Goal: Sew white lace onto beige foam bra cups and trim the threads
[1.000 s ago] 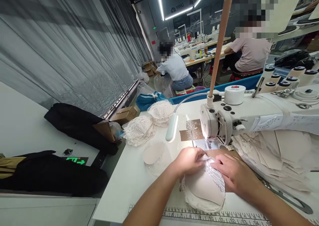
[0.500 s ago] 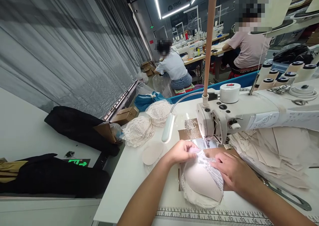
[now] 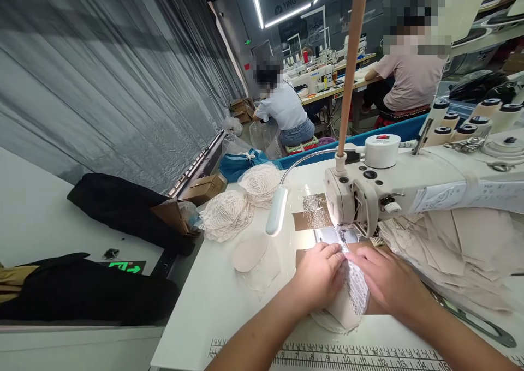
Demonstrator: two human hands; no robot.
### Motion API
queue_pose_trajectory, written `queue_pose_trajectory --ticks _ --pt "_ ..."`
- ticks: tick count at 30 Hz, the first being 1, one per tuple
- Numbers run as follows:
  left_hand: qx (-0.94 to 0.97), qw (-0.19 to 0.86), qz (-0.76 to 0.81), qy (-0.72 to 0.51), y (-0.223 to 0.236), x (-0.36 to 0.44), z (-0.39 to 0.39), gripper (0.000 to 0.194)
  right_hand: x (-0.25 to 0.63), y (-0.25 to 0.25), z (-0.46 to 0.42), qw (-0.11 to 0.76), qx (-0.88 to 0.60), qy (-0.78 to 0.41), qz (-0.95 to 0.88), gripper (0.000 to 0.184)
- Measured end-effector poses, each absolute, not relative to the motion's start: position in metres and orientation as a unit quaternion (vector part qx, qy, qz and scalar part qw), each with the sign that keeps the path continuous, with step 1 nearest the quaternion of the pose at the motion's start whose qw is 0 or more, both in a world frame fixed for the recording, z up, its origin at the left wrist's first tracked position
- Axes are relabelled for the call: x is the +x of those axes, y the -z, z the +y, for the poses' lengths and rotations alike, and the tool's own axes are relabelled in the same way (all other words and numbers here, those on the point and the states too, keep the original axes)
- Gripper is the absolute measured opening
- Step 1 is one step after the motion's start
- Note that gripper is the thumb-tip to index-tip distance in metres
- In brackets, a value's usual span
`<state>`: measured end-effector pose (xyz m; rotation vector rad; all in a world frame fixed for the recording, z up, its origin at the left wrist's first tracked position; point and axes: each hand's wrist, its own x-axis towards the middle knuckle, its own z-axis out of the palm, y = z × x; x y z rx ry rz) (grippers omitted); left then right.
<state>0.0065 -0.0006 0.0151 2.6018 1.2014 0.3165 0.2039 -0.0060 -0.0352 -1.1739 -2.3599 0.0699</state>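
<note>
A beige padded bra cup [image 3: 341,310] edged with white lace lies on the white sewing table [image 3: 213,305], just in front of the sewing machine [image 3: 368,196]. My left hand [image 3: 319,275] lies on top of the cup with its fingers bent, pressing it flat. My right hand [image 3: 387,278] presses the lace strip [image 3: 355,285] on the cup's right side, fingertips meeting those of the left near the presser foot. Most of the cup is hidden under both hands.
Two heaps of lace cups [image 3: 227,215] and a single beige pad [image 3: 249,252] lie at the table's left. Cut beige pieces [image 3: 462,245] are stacked under the machine arm. Thread cones [image 3: 458,123] stand behind. A printed ruler [image 3: 327,354] runs along the front edge. Two people sit at machines farther back.
My left hand has come down from the cup's far edge onto its top, flattening it. Both hands and the cup have shifted slightly toward the needle.
</note>
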Motion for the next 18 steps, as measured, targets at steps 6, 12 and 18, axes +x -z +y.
queue_pose_trajectory --ticks 6,12,18 --pt "0.894 0.125 0.424 -0.078 -0.016 0.004 0.008 0.045 0.198 0.032 -0.006 0.244 -0.463 0.005 -0.852 0.035" --pt "0.904 0.123 0.405 -0.068 -0.008 0.002 0.018 0.05 0.196 0.036 -0.004 0.255 -0.48 0.015 -0.839 0.035" --pt "0.919 0.111 0.375 -0.055 -0.005 -0.005 0.029 0.054 0.195 0.035 -0.004 0.264 -0.477 0.005 -0.839 0.037"
